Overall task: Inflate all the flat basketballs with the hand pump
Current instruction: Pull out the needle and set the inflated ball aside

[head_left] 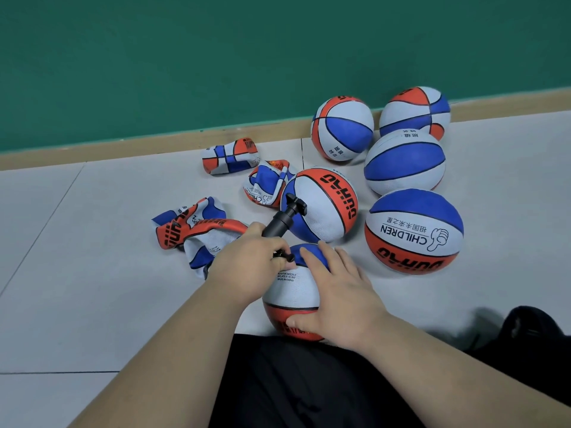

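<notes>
A red, white and blue basketball (292, 291) sits on the floor against my knees. My right hand (340, 295) rests on it, fingers spread over the top and thumb on the red side. My left hand (250, 261) grips the lower end of the black hand pump (282, 219) where its nozzle meets the ball's top. The pump slants up and away, with its T-handle near another ball. Three flat, crumpled balls lie on the floor: one to the left (191, 230), one farther back (230, 156), one in the middle (265, 183).
Several round inflated balls stand at the right, among them one (321, 205) just behind the pump, one (414, 231) marked CHILDREN and one (341, 128) near the wall. A green wall with a tan baseboard (123, 148) runs behind. My black trousers (309, 387) fill the bottom.
</notes>
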